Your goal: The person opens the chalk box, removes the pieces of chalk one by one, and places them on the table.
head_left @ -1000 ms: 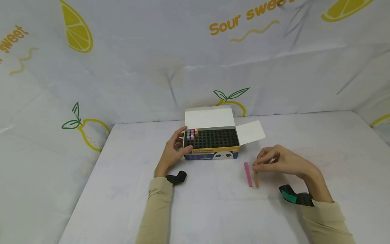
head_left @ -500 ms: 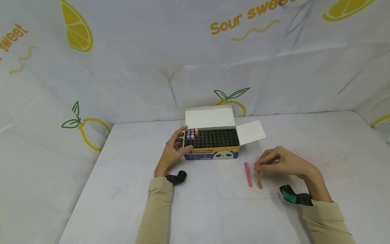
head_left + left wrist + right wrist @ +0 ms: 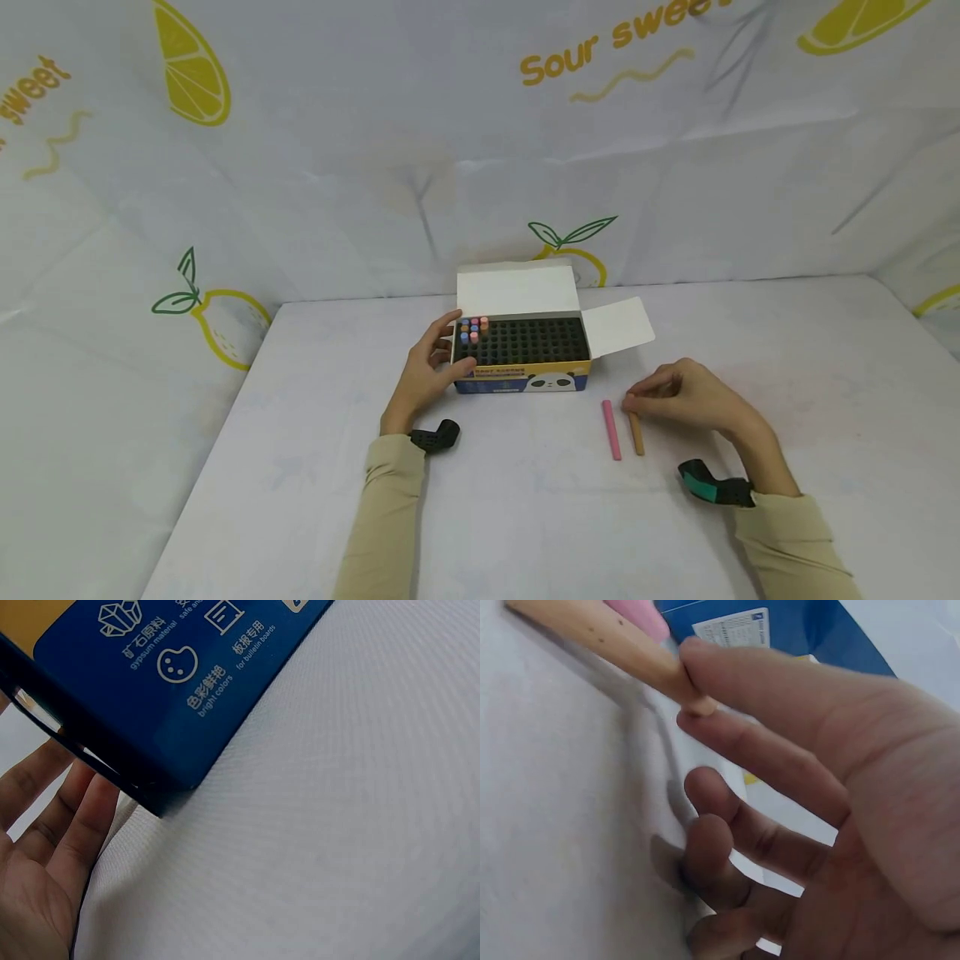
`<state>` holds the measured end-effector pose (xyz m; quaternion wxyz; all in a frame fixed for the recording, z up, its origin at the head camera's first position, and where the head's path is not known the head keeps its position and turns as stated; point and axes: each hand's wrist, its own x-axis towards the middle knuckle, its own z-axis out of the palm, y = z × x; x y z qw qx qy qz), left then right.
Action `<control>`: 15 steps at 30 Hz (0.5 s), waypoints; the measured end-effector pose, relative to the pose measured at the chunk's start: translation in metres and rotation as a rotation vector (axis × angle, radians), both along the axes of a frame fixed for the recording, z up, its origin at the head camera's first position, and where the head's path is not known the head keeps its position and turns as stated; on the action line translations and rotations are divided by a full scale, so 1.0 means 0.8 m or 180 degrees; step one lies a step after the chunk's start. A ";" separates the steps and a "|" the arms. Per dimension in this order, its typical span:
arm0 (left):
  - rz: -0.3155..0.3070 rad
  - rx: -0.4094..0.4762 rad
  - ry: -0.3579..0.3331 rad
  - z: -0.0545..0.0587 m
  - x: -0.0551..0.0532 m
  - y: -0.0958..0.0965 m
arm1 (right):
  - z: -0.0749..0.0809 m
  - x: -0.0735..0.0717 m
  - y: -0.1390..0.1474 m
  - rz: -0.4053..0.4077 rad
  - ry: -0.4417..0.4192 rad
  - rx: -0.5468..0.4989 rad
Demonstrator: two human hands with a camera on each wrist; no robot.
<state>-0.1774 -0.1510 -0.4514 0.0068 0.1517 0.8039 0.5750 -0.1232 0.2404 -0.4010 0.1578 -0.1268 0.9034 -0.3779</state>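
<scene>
An open chalk box (image 3: 517,386) with a blue and yellow panda front stands near the back of the table. Several coloured chalk sticks (image 3: 473,337) are upright in the holes at its left end. My left hand (image 3: 422,382) holds that end, thumb at the front corner and fingers toward the back. To the right of the box, my right hand (image 3: 690,398) pinches the upper end of an orange-tan chalk stick (image 3: 622,652) between thumb and forefinger. Its other fingers curl loosely. A pink chalk stick (image 3: 611,431) lies just left of it on the table.
The box's white lid (image 3: 517,289) is raised at the back, and a white side flap (image 3: 618,325) sticks out to the right. A cloth with lemon prints (image 3: 337,167) hangs behind the white tabletop (image 3: 525,517).
My right hand has shifted a little, its wrist now farther left, with the orange-tan chalk stick still pinched. The left hand and the box stay put.
</scene>
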 end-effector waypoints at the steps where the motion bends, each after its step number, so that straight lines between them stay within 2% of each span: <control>1: -0.0009 0.0007 0.0001 0.000 0.000 0.000 | -0.001 0.000 -0.002 -0.0047 0.0007 0.0056; 5: -0.0038 0.0040 0.0011 0.000 0.000 0.000 | -0.002 -0.001 -0.007 -0.0129 0.0044 0.0200; 15: -0.0049 0.0053 0.0048 0.000 0.000 0.000 | -0.001 0.000 -0.013 -0.0251 0.0076 0.0310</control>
